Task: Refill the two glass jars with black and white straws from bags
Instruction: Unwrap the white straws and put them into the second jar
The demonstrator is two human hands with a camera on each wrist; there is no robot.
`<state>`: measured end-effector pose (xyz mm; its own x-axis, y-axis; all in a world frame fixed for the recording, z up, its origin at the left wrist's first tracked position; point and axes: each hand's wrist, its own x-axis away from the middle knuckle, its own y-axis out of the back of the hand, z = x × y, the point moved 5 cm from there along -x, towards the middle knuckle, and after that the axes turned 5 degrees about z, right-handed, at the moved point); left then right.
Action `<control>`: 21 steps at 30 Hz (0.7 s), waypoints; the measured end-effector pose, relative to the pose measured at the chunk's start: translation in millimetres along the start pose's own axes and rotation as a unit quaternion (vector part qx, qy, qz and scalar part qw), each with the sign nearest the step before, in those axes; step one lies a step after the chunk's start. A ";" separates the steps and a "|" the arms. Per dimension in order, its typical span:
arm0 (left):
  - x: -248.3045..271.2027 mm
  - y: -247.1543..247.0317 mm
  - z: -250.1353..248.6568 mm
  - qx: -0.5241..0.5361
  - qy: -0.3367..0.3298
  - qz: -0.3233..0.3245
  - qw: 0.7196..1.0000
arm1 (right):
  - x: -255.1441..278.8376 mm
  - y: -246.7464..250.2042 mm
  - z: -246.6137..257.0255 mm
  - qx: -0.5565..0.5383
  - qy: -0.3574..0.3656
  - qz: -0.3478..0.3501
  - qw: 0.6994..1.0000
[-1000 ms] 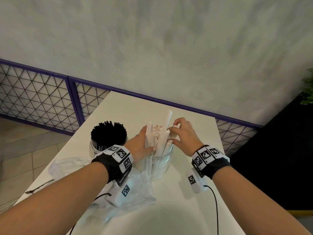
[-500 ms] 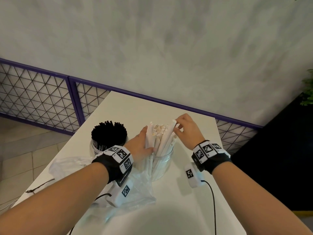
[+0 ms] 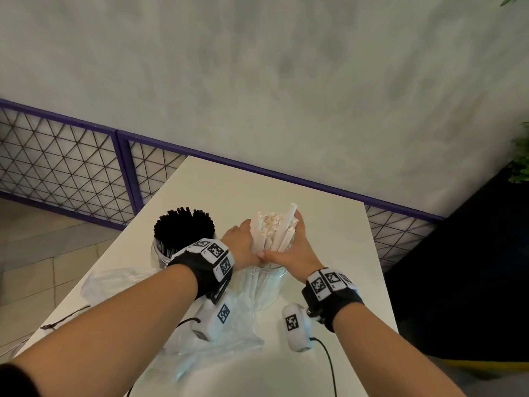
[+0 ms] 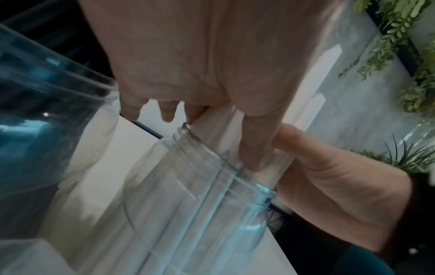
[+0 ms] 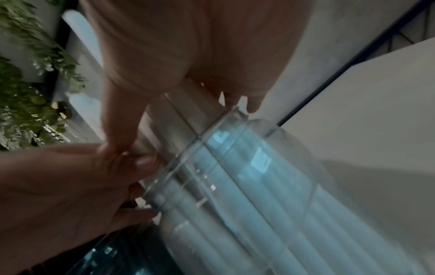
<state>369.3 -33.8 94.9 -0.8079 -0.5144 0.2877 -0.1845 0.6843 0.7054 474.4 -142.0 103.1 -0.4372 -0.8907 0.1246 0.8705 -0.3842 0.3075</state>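
Change: both hands have closed in around the white straws since a moment ago; the right hand (image 3: 294, 247), which was pinching one tall straw at the top, now cups the bundle's side.
Left hand (image 3: 242, 247): curled round the bundle from 9 o'clock, thumb tip meeting the right thumb at 6 o'clock, just above the jar rim.
Hidden: fingertips on the far side of the bundle are out of sight from the head view; both wrist views are dim and blurred, showing only thumbs and knuckles against the straws.
White straws (image 3: 273, 230): upright in the clear glass jar (image 3: 264, 287) mid-tabletop, one sticking up taller at 1 o'clock.
Black straws (image 3: 183, 227): packed full in a second jar (image 3: 159, 253) at 9 o'clock of the first; its lower half is blocked by the left wristband.
Plastic bags (image 3: 114, 282): crumpled at 7 o'clock on the tabletop (image 3: 329, 239), partly under the left forearm; contents hard to make out.
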 end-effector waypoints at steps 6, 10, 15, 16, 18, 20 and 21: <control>12.7 2.3 -11.3 0.088 -0.065 -0.057 0.992 | 4.4 0.7 6.2 -0.028 0.089 -0.072 0.993; 18.0 1.9 -9.4 0.107 -0.058 -0.044 0.992 | 7.6 5.4 2.4 0.018 0.077 -0.092 0.993; 23.5 5.9 -10.5 0.075 -0.046 -0.031 0.996 | 11.8 8.5 8.0 0.100 0.105 -0.090 0.985; 24.9 7.4 -11.2 0.066 -0.046 -0.034 0.996 | 12.1 6.5 10.5 0.128 0.118 -0.079 0.982; 27.0 9.1 -11.4 0.052 -0.038 -0.033 0.997 | 11.9 0.9 13.3 0.189 0.142 -0.052 0.970; 27.5 9.0 -9.9 0.029 -0.027 -0.037 0.999 | 10.1 -3.1 11.9 0.220 0.139 -0.044 0.965; 27.9 9.2 -9.9 0.016 -0.022 -0.044 0.999 | 9.0 -4.3 11.4 0.220 0.131 -0.049 0.965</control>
<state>350.6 -47.0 115.8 -0.8110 -0.5507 0.1973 -0.2728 0.6544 0.7053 464.1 -145.6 113.6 -0.3891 -0.9088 -0.1506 0.6224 -0.3799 0.6843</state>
